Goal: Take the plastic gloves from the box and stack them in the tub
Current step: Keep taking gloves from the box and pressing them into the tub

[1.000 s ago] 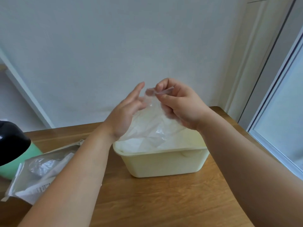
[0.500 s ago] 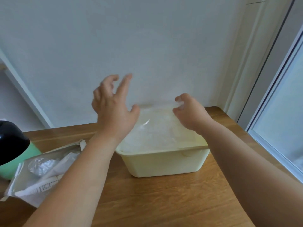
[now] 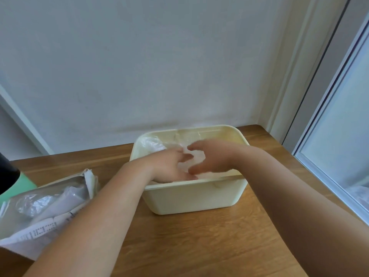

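A cream plastic tub stands on the wooden table by the wall. Clear plastic gloves lie piled inside it. Both my hands are down in the tub on top of the pile. My left hand lies flat with spread fingers pressing on the gloves. My right hand is beside it, fingers spread and bent downward onto the plastic. The fingertips of the two hands nearly meet. The torn-open glove box lies at the left, with more clear gloves showing inside.
A green object with a black top sits at the far left behind the box. A window frame runs along the table's right edge. Bare wooden tabletop lies in front of the tub.
A glove held up between both hands was lowered into the tub and let go. Both hands then dropped onto the pile, and my view tilted down slightly.
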